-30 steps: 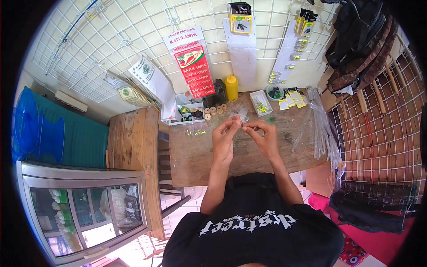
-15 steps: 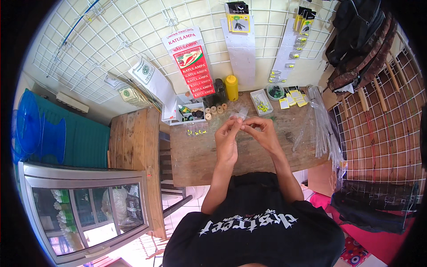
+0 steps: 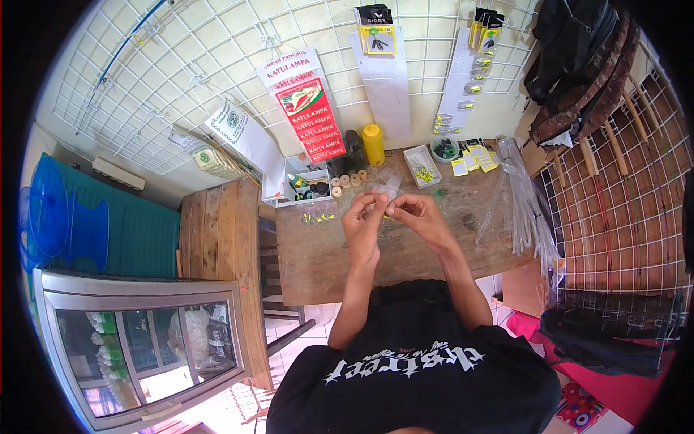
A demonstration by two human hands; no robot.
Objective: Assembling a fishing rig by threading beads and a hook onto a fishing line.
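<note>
Small yellow piece (image 3: 386, 216) at fingertips (image 3: 392, 210), over table (image 3: 300, 278) | left hand (image 3: 363, 223), right hand (image 3: 421, 218) pinched; I can't tell which grips it | clear bag (image 3: 391, 182) just beyond | bare wood (image 3: 314, 249) either side | plastic sleeves (image 3: 517, 195) bounding right | front edge (image 3: 311, 303) beneath forearms (image 3: 354, 296)

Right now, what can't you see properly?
In the head view:
Whatever sits between the left hand and right hand: the fingers cover most of it, and it's too small.
Exact shapes of the yellow-green bits in the white tray: too small.
Top of the black bag: cut off by the upper edge.
</note>
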